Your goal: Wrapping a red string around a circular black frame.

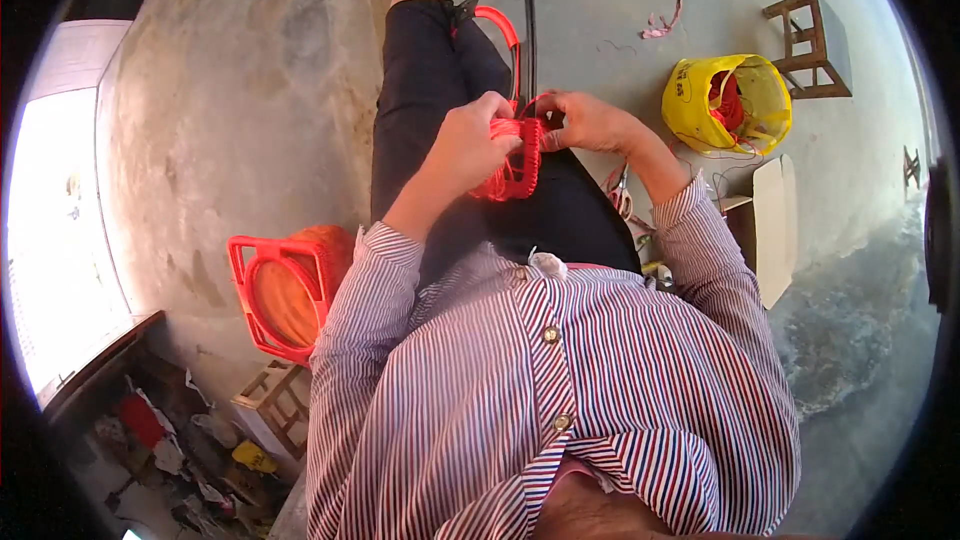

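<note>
White with glare at the far left: an opening [60, 220], likely giving light from that side. Below, dim mixed clutter [180, 440], too dark to sort out. Next, on the grey floor [270, 120] by the left sleeve [360, 320], a red-and-orange plastic object [290, 300], perhaps set there to stay clear of the legs. Just behind, a small wooden stool [275, 405].

Then, over the lap, the left hand [475, 145]: closed around a red corded piece [531, 155], apparently to gather loose strands and steady the edge. Held low above dark trousers [420, 90], probably to rest weight on the thighs. Just beyond, a black frame [530, 35] with a red curved bar [507, 28] alongside, maybe for support; cannot tell whether joined to the corded piece.

At the right edge of that piece, the right hand [590, 122]: narrow, thumb and fingertips drawn near each other, seemingly for fine handling; cannot tell a true pinch from a light touch. Beside the right thigh, apparent scissors [621, 183], likely placed for easy reach. Farther right, an open cardboard box [775, 230], a yellow bucket [690, 105] containing red material [728, 100], and beyond, a larger stool [830, 45].
</note>
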`<state>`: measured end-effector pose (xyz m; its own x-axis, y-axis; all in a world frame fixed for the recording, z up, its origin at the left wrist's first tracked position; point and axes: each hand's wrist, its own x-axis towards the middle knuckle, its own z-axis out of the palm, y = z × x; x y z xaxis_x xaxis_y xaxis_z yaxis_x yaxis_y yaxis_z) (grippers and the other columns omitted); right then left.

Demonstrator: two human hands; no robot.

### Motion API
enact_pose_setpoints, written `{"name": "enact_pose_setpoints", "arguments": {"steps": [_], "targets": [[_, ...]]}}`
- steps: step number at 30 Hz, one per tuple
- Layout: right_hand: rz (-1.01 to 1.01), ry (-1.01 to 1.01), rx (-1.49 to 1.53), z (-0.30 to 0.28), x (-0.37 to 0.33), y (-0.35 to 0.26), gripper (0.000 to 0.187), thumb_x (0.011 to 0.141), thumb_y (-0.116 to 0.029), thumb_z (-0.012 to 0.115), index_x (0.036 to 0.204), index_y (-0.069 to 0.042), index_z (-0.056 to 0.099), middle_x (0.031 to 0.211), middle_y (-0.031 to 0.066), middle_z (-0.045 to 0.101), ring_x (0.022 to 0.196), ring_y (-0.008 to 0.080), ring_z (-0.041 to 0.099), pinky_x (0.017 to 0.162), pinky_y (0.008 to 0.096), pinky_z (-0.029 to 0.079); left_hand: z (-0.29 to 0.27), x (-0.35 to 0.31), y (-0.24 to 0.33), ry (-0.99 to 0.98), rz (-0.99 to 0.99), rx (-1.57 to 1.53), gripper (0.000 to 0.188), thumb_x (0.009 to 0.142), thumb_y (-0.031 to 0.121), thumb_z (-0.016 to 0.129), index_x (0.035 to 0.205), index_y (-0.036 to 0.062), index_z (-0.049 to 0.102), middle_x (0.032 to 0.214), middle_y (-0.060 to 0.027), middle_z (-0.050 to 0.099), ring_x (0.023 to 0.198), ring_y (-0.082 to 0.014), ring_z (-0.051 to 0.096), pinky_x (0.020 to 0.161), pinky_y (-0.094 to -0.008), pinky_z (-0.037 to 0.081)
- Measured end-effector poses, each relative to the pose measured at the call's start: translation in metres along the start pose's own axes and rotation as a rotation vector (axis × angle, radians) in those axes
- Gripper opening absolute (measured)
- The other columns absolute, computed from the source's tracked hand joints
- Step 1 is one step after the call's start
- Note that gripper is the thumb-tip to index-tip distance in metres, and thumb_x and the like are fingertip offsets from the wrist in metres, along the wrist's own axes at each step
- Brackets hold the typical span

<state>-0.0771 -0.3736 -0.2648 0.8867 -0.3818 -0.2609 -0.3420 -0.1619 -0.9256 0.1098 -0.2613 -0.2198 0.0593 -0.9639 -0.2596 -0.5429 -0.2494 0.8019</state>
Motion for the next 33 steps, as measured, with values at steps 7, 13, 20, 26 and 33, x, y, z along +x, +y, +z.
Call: {"name": "enact_pose_setpoints", "arguments": {"steps": [7, 13, 20, 26, 33], "targets": [[-0.176, 0.573, -0.07, -0.014, -0.025, -0.014, 0.038, 0.071, -0.017, 0.071, 0.103, 0.001, 0.062, 0.122, 0.0128, 0.058, 0.113, 0.0238, 0.054, 0.097, 0.0325, 0.041, 0.009, 0.022, -0.026, 0.288, -0.059, -0.395, 0.025, 0.076, 0.005, 0.064, 0.099, -0.0019, 0.06, 0.102, -0.0082, 0.06, 0.088, -0.0175, 0.059, 0.084, -0.0302, 0.046], [-0.465, 0.557, 1.426, -0.038, -0.062, 0.005, 0.043, 0.073, -0.008, 0.063, 0.116, -0.004, 0.056, 0.127, 0.0165, 0.055, 0.116, 0.0288, 0.054, 0.102, 0.0482, 0.041, 0.029, 0.03, -0.014, -0.042, -0.328, -1.047, 0.023, 0.08, 0.008, 0.052, 0.101, 0.0003, 0.056, 0.085, -0.003, 0.059, 0.077, -0.0113, 0.052, 0.073, -0.0229, 0.04], [-0.861, 0.174, 1.622, -0.097, -0.111, -0.002, 0.023, 0.089, -0.022, 0.055, 0.105, -0.005, 0.054, 0.093, 0.0079, 0.056, 0.094, 0.0223, 0.051, 0.081, 0.0422, 0.046, 0.032, 0.028, -0.028, -0.084, -0.269, -1.11, 0.023, 0.077, 0.005, 0.048, 0.099, 0.0008, 0.054, 0.08, -0.0005, 0.053, 0.068, -0.0105, 0.045, 0.067, -0.0225, 0.038], [-0.102, 0.698, 1.05, -0.038, -0.08, -0.018, 0.022, 0.09, -0.015, 0.057, 0.109, -0.003, 0.056, 0.101, 0.0064, 0.061, 0.088, 0.0156, 0.058, 0.071, 0.0316, 0.049, 0.035, 0.026, -0.033, -0.067, -0.295, -1.026, 0.021, 0.077, 0.005, 0.048, 0.098, 0.0023, 0.054, 0.081, 0.0005, 0.053, 0.068, -0.0096, 0.044, 0.065, -0.0213, 0.036], [-0.001, 0.493, 0.806, 0.03, -0.041, -0.052, 0.014, 0.086, -0.007, 0.062, 0.096, -0.002, 0.055, 0.071, 0.0047, 0.058, 0.058, 0.0134, 0.057, 0.057, 0.0267, 0.048, 0.035, 0.028, -0.022, -0.038, -0.384, -1.065, 0.016, 0.076, 0.004, 0.049, 0.091, 0.0054, 0.054, 0.079, 0.0004, 0.053, 0.066, -0.0094, 0.045, 0.065, -0.0223, 0.036]]}}
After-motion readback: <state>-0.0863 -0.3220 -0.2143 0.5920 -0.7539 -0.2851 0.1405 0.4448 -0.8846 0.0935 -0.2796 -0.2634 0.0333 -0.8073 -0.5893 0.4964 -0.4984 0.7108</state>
